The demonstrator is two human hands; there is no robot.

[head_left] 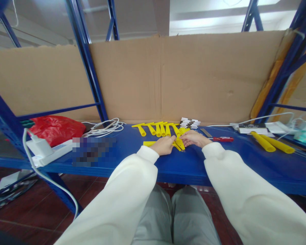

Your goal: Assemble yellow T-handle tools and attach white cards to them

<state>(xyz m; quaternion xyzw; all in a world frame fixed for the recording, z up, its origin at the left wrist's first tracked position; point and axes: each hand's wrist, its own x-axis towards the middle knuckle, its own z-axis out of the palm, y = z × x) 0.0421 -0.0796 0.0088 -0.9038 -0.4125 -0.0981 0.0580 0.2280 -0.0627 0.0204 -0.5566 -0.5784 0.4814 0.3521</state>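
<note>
In the head view, the yellow tool [180,144] is between the two hands, low over the near part of the blue shelf [132,156]. The left hand [164,145] has its grip closed around it, with a yellow handle [148,143] sticking out on the outer side of the fist. The right hand [193,139] meets it from the other side with bent fingers; whether its grip pinches the tool or only touches it, I cannot tell.

Beyond the hands lies a row of yellow parts [158,130], and near its right end a pile of black and white pieces [190,123]. Just beyond the right hand are a metal strip [206,132] and a red screwdriver [223,139]. Two yellow tubes [263,142] lie farther right. Well to the left are a coiled white cable [109,127], a red bag [57,130] and a power strip [56,153]. Cardboard [193,75] stands along the back.
</note>
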